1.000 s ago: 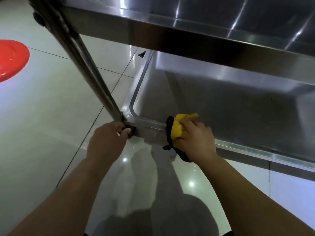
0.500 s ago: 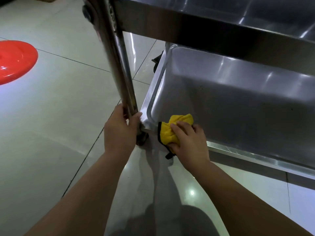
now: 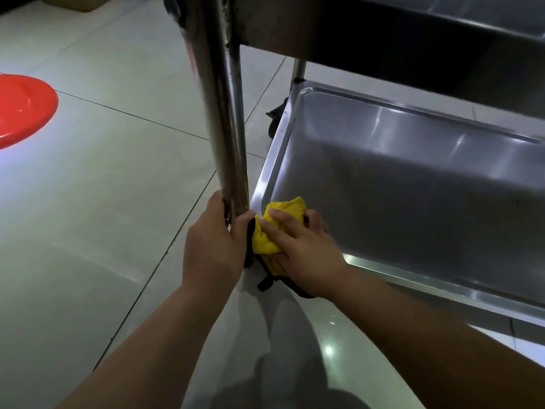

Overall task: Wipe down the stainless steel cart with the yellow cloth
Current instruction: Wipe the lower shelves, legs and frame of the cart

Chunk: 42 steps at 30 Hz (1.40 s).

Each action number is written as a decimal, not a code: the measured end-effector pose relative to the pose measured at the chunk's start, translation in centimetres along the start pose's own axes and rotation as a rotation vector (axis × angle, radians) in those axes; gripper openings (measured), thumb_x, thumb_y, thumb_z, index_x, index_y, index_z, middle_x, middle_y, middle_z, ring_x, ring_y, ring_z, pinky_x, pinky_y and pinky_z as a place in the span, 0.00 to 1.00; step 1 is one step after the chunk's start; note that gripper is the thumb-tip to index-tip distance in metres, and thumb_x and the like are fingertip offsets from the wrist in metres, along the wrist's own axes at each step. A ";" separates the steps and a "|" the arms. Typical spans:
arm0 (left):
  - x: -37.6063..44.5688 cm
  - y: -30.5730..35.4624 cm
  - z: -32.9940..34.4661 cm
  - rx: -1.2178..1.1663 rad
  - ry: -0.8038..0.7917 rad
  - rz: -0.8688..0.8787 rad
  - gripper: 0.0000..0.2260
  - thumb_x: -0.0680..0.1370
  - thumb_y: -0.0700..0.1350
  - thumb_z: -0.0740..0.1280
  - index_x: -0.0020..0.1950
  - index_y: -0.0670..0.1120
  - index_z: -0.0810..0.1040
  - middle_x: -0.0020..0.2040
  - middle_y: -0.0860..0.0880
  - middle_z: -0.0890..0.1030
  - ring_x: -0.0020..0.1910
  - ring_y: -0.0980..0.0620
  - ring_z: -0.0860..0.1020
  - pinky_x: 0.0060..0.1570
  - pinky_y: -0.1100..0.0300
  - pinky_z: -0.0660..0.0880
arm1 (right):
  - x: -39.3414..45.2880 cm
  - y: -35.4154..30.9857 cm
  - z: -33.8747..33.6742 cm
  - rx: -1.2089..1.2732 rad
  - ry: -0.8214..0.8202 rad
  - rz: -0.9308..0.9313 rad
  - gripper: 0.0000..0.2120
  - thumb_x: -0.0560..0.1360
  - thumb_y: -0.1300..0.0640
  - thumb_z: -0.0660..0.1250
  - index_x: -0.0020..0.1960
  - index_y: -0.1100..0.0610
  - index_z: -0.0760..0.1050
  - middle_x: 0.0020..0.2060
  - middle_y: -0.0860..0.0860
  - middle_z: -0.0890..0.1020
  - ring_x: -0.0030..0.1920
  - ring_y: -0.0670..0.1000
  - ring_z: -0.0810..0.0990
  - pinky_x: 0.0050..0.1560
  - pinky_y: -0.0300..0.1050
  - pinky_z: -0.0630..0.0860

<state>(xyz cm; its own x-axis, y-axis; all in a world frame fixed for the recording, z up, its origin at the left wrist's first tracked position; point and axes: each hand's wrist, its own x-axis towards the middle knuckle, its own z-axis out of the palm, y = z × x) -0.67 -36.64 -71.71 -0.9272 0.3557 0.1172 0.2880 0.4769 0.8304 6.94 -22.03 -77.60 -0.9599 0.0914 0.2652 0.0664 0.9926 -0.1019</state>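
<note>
The stainless steel cart's lower shelf (image 3: 413, 184) is a shallow tray at the right, under the darker upper shelf (image 3: 383, 28). Its near-left upright post (image 3: 221, 113) runs down the middle of the view. My left hand (image 3: 215, 246) grips the bottom of that post. My right hand (image 3: 303, 249) holds the bunched yellow cloth (image 3: 274, 222), which has a black edge, and presses it on the tray's near-left corner right beside the post. The two hands almost touch.
Pale glossy floor tiles (image 3: 103, 202) spread to the left and below. A red round plastic thing (image 3: 20, 110) lies on the floor at the far left. A black caster (image 3: 275, 119) shows behind the tray's far-left corner.
The right hand has slid the cloth left along the tray's front rim to the corner by the post. The left hand has shifted from the post's foot up onto the post. The view has moved closer.
</note>
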 end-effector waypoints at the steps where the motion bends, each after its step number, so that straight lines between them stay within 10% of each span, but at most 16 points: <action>1: 0.0 0.0 0.1 0.001 -0.001 -0.004 0.07 0.77 0.48 0.66 0.50 0.56 0.69 0.38 0.59 0.76 0.38 0.55 0.78 0.36 0.67 0.72 | 0.3 0.4 -0.1 0.011 -0.033 -0.005 0.26 0.69 0.44 0.56 0.67 0.46 0.66 0.63 0.51 0.76 0.49 0.60 0.65 0.43 0.55 0.77; 7: 0.8 0.0 0.5 -0.006 -0.015 -0.012 0.07 0.77 0.48 0.65 0.50 0.57 0.67 0.36 0.62 0.73 0.34 0.64 0.72 0.33 0.77 0.68 | 2.5 2.1 -1.2 0.193 -0.350 0.043 0.30 0.73 0.38 0.45 0.74 0.40 0.60 0.74 0.42 0.57 0.60 0.55 0.58 0.64 0.49 0.61; 18: 0.9 -0.9 0.9 0.005 0.015 0.090 0.10 0.77 0.46 0.65 0.50 0.58 0.66 0.36 0.60 0.74 0.34 0.64 0.73 0.35 0.76 0.69 | 9.4 7.4 -0.1 0.119 -0.161 0.262 0.24 0.77 0.52 0.62 0.72 0.48 0.66 0.70 0.56 0.64 0.66 0.61 0.66 0.64 0.54 0.66; 27: 1.4 -1.3 1.6 -0.020 0.049 0.102 0.10 0.77 0.52 0.63 0.57 0.56 0.70 0.43 0.58 0.77 0.41 0.51 0.79 0.39 0.62 0.73 | 3.7 5.6 -0.3 0.225 -0.145 -0.092 0.23 0.78 0.39 0.55 0.60 0.52 0.79 0.66 0.55 0.75 0.57 0.66 0.73 0.57 0.54 0.72; 34: 2.0 -0.7 2.1 -0.027 0.076 0.084 0.08 0.76 0.45 0.66 0.52 0.56 0.70 0.36 0.61 0.73 0.34 0.59 0.73 0.35 0.77 0.67 | 6.9 7.5 0.4 0.133 -0.182 -0.075 0.22 0.78 0.44 0.54 0.67 0.50 0.74 0.69 0.55 0.72 0.60 0.68 0.72 0.60 0.61 0.71; 42: 2.2 -1.0 2.3 -0.031 0.104 0.130 0.06 0.77 0.47 0.65 0.51 0.56 0.71 0.37 0.57 0.77 0.32 0.58 0.75 0.36 0.69 0.72 | 13.1 10.6 1.1 -0.094 -0.318 0.190 0.23 0.83 0.49 0.46 0.77 0.51 0.51 0.77 0.52 0.52 0.77 0.52 0.44 0.74 0.55 0.38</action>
<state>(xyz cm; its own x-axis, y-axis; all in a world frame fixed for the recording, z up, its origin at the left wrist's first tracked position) -2.41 -34.53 -73.54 -0.9029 0.3268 0.2793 0.4011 0.4068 0.8207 -5.20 -10.40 -76.28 -0.9636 0.2600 -0.0620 0.2621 0.9646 -0.0288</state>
